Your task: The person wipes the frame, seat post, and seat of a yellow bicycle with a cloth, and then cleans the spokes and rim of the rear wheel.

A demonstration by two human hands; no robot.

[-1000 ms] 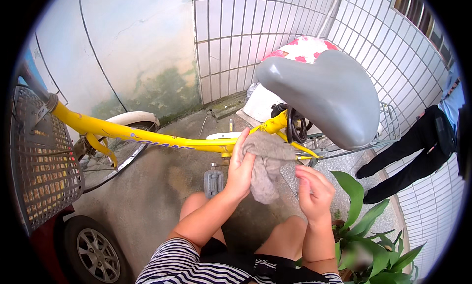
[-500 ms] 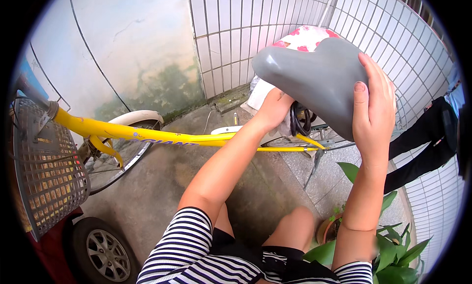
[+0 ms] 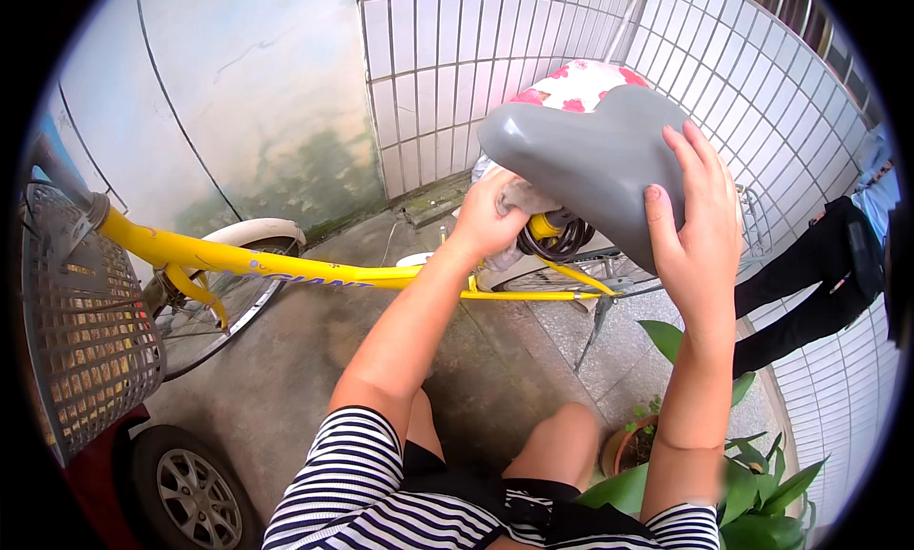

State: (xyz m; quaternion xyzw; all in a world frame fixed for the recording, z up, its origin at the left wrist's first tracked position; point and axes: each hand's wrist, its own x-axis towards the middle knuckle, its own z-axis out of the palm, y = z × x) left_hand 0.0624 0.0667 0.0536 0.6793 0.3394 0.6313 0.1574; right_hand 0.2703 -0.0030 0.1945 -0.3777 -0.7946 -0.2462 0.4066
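A yellow bicycle (image 3: pixel 228 253) stands across the view, its grey saddle (image 3: pixel 590 150) tilted toward me at the upper right. My right hand (image 3: pixel 700 221) grips the saddle's wide rear edge, thumb and fingers pressed on its surface. Under the saddle nose, my left hand (image 3: pixel 484 219) is closed on a greyish cloth (image 3: pixel 524 198), held against the seat post area. Beside that hand, a dark coiled cable (image 3: pixel 574 240) hangs around the yellow seat tube (image 3: pixel 545 228). The saddle hides part of the cloth and the post.
A grey basket (image 3: pixel 90 331) sits at the bicycle's front, near a car wheel (image 3: pixel 195 493). Potted plants (image 3: pixel 762 493) stand at my lower right. A person in black trousers (image 3: pixel 795 283) stands at the right. Tiled walls (image 3: pixel 457 74) close off the back.
My left hand has shifted left and up from under the saddle, bringing the cloth and yellow seat tube into view. The right hand remains on the saddle.
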